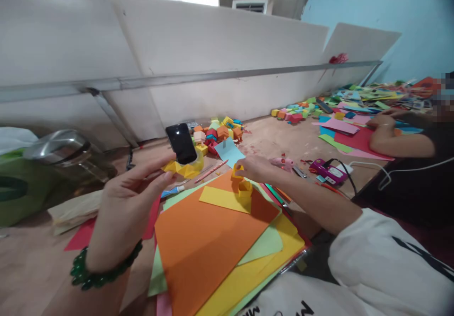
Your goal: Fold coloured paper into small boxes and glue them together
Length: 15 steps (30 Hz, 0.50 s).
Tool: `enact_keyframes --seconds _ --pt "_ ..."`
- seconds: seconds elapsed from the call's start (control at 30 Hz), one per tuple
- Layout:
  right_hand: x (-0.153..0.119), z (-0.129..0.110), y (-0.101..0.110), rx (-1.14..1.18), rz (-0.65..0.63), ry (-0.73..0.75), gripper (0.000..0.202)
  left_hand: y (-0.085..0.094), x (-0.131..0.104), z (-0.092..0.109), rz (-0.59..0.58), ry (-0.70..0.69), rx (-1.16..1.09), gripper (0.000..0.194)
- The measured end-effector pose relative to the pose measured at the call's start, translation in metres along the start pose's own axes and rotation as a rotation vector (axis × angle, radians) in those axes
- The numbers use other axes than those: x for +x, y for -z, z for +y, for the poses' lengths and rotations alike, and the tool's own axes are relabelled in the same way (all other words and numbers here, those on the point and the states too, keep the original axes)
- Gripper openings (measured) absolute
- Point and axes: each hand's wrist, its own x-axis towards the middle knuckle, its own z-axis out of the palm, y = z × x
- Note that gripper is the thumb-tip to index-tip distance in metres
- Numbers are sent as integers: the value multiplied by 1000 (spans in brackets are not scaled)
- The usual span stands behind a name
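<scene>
Raised at the left, my left hand (131,197) pinches a yellow folded paper piece (186,168) with angular, zigzag folds between thumb and fingertips. My right hand (257,168) is closed on a small yellow folded paper (237,171) over the far edge of the orange sheet (209,250). Just below it stands another small yellow folded paper loop (245,189). A flat yellow paper strip (225,199) lies across the orange sheet beside that loop. Green and yellow sheets (283,233) stick out underneath the orange one.
Behind my left hand is a phone (181,143), with folded paper cubes (222,131) past it. A pale blue sheet (230,152) lies nearby. A glass jar (71,160) stands left. Right are a pink glue gun (283,163), a purple power strip (328,171) and another person's arm (400,138).
</scene>
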Motion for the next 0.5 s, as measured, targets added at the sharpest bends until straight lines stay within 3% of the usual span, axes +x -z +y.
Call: enact_keyframes --seconds 0.3,0.4,0.5 --pt "7 11 -19 -20 -3 40 31 12 2 -5 -55 -109 4 31" --pt "6 14 -17 -38 -2 24 24 14 -1 -1 -51 -123 -2 28" --pt "-11 5 -7 -10 28 68 25 15 -4 6 -23 -138 16 26"
